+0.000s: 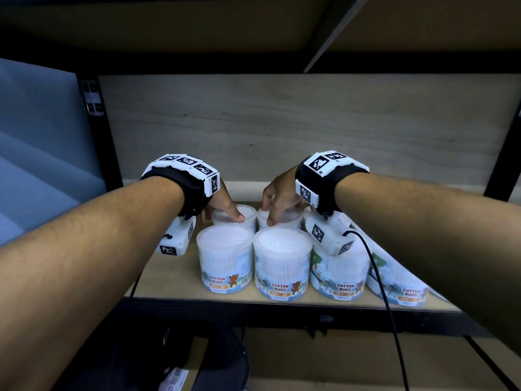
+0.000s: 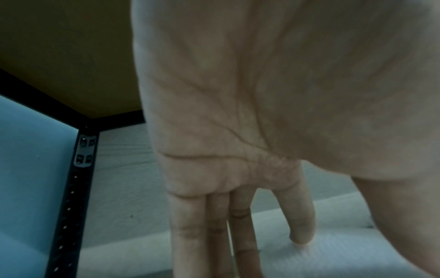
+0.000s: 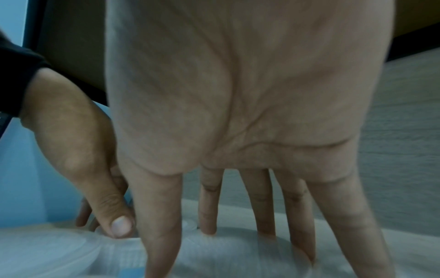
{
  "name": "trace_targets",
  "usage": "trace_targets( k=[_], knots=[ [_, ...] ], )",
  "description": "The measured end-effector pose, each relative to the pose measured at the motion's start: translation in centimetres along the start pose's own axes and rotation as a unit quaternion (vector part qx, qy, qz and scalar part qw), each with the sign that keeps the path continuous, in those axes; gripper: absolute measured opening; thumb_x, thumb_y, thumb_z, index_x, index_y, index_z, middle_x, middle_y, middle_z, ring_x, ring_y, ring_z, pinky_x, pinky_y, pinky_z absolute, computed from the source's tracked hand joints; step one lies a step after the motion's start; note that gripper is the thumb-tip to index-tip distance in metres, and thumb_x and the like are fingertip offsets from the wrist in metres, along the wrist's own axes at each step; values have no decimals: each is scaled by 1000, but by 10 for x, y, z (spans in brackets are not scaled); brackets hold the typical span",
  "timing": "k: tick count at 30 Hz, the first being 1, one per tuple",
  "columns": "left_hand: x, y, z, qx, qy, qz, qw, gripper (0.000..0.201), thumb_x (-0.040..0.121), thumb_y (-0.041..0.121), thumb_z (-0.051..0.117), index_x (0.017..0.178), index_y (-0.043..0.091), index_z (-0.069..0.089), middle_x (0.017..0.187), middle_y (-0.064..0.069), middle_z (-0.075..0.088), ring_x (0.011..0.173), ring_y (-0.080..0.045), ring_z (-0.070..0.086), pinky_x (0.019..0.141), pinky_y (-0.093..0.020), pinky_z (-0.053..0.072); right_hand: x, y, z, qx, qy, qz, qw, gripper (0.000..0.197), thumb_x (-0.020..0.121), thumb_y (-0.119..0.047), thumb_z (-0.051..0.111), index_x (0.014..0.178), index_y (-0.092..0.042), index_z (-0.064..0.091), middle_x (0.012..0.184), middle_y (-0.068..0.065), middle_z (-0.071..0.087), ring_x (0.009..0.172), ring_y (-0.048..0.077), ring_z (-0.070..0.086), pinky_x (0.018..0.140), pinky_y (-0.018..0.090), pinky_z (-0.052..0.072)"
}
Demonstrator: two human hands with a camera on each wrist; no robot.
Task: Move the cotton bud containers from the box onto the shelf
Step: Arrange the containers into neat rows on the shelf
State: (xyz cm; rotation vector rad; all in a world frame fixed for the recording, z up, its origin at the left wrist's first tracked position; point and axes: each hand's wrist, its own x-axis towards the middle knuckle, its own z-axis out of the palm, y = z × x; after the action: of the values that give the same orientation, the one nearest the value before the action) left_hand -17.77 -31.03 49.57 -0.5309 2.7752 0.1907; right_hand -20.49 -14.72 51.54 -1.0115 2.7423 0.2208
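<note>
Several clear cotton bud containers stand on the wooden shelf [image 1: 172, 277]. The front row holds a left one [image 1: 225, 258], a middle one [image 1: 282, 266] and more to the right [image 1: 338, 277]. Behind them, my left hand [image 1: 224, 207] grips the back-left container [image 1: 249, 214] from above, thumb on its near rim. My right hand [image 1: 282, 200] grips the neighbouring back container [image 1: 291, 217] the same way. In the left wrist view my left hand [image 2: 281, 250] reaches down over the white lid [image 2: 345, 254]. In the right wrist view my right hand [image 3: 238, 240] straddles its lid [image 3: 226, 261]. No box shows clearly.
A black upright post [image 1: 95, 131] bounds the shelf on the left, and an upper shelf board [image 1: 253, 24] hangs overhead. Bare shelf wood lies left of the containers. A black cable [image 1: 377, 277] runs from my right wrist over the shelf edge. Dark items [image 1: 220, 362] sit below.
</note>
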Motion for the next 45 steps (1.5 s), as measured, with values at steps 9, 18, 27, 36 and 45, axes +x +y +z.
trace_targets(
  k=[9,18,27,36,45],
  knots=[
    [-8,2,5,-15,21,2,1000,82,84,52,69,151,16,38,124,-20,60,62,-20,59,51,-25,49,-6,0,1,11,-2,6,1000,51,94,-33,64,139,-11,54,103,-2,53,57,3,45,48,10,38],
    [-27,8,7,-8,41,14,999,72,90,53,60,150,17,41,129,-12,58,60,-12,54,51,-21,44,-12,-1,3,30,3,20,999,51,92,-38,66,138,-21,54,117,-3,58,97,14,53,95,28,44],
    [-37,-3,3,-97,-17,21,995,87,82,52,71,153,18,33,158,-5,29,146,-25,26,103,-33,34,-28,-4,2,103,-61,17,993,42,95,-45,58,132,-23,55,123,-4,55,102,13,53,56,22,37],
    [-42,-10,-6,-55,-105,89,989,65,60,43,91,119,38,65,132,20,47,129,-11,35,109,-39,35,-35,5,5,147,-127,10,981,105,69,-46,85,153,-40,22,162,-5,21,148,23,22,113,41,33],
    [-53,-8,-2,1,-147,127,981,69,61,39,91,123,47,62,121,23,59,130,-16,45,112,-47,36,-38,1,14,56,-112,10,992,111,63,-53,86,152,-42,20,163,-5,18,148,23,22,112,40,36]
  ],
)
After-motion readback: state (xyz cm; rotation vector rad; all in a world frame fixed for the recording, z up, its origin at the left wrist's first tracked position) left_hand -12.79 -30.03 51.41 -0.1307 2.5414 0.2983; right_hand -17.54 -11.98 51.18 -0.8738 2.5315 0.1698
